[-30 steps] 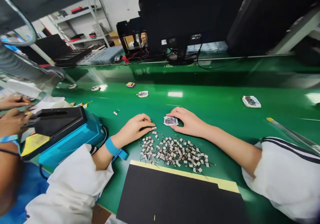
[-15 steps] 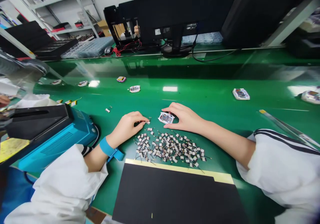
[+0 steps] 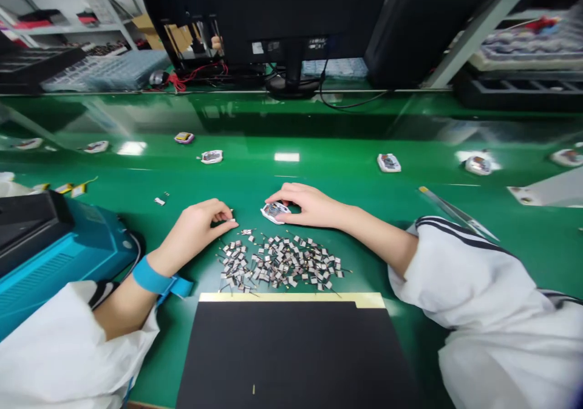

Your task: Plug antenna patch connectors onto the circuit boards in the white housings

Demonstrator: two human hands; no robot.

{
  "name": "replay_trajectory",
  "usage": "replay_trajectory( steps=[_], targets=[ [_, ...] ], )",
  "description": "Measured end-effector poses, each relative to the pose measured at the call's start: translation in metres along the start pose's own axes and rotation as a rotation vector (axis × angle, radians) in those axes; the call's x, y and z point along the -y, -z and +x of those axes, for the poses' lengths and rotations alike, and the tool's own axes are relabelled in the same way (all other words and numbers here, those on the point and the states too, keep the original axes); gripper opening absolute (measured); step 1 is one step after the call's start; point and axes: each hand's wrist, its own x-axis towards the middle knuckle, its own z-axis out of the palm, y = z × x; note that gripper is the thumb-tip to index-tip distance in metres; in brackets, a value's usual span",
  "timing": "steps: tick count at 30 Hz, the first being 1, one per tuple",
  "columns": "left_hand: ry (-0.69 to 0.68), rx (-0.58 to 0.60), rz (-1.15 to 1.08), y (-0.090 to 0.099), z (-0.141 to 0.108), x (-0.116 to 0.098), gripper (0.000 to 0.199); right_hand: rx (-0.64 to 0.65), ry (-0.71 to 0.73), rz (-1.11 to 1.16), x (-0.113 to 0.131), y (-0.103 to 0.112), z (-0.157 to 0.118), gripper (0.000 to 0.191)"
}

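Green workbench mat (image 3: 319, 172) inspected: left hand (image 3: 194, 230) pinched narrowly on what appeared a tiny wired component (image 3: 231, 219), right hand (image 3: 310, 207) curled onto a white-framed circuit module (image 3: 274, 213) just above the loose component pile (image 3: 277, 263), which a careless sweep risked scattering.

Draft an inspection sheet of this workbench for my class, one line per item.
Surface: glossy green bench mat.
Job's things: white circuit module under the right hand; heap of small wired components beside it.
Clutter: more white modules along the bench; black mat with yellow edge nearest the person.
Hands: left hand fingers pinched at the heap's edge; right hand fingertips on the module.
Cables: red wires and black cable behind.
Surroundings: monitor back, shelving, blue machine.
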Motion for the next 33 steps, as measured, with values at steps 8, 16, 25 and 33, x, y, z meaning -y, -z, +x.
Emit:
replay_trajectory(
  steps=[8,16,25,33],
  targets=[
    [0.055,0.007,-0.129,-0.001,0.003,0.005,0.045,-0.153,-0.271,-0.272,0.007,-0.006,0.001,0.051],
    [0.032,0.053,-0.176,0.005,0.003,0.004,0.034,-0.144,-0.278,-0.345,0.002,-0.009,0.0,0.04],
    [-0.107,0.054,-0.042,0.009,-0.005,0.004,0.037,-0.129,-0.282,-0.337,0.0,-0.008,0.0,0.035],
    [-0.079,0.107,-0.056,0.012,-0.006,0.006,0.038,-0.129,-0.259,-0.352,-0.002,-0.008,0.0,0.031]
  ],
)
